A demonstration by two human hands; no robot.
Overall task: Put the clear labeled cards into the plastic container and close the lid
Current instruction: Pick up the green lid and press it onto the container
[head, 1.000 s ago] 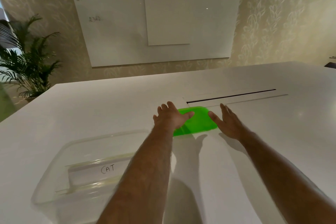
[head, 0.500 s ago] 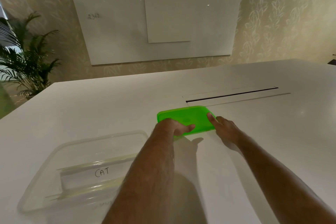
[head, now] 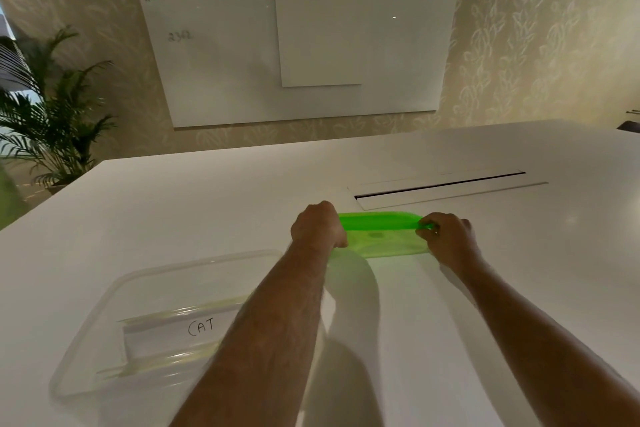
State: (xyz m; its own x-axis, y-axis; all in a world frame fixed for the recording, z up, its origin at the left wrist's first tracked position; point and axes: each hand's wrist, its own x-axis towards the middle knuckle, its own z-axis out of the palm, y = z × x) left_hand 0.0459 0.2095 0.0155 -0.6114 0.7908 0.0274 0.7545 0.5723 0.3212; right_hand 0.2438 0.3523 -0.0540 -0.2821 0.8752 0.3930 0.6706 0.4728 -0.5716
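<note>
A bright green translucent lid (head: 379, 222) hangs a little above the white table, nearly edge-on, with a green glow on the surface under it. My left hand (head: 318, 226) grips its left end and my right hand (head: 446, 236) pinches its right end. The clear plastic container (head: 104, 298) stands open at the near left. Inside it lie clear cards (head: 180, 333), the top one marked "CAT". My left forearm crosses over the container's right side and hides part of it.
The white table (head: 207, 204) has a long cable slot (head: 440, 184) just beyond the lid. A whiteboard (head: 225, 62) hangs on the far wall and a potted palm (head: 52, 114) stands at the far left.
Both hands went from lying flat beside the lid to closing on its two ends. The lid has come up off the table and tilted.
</note>
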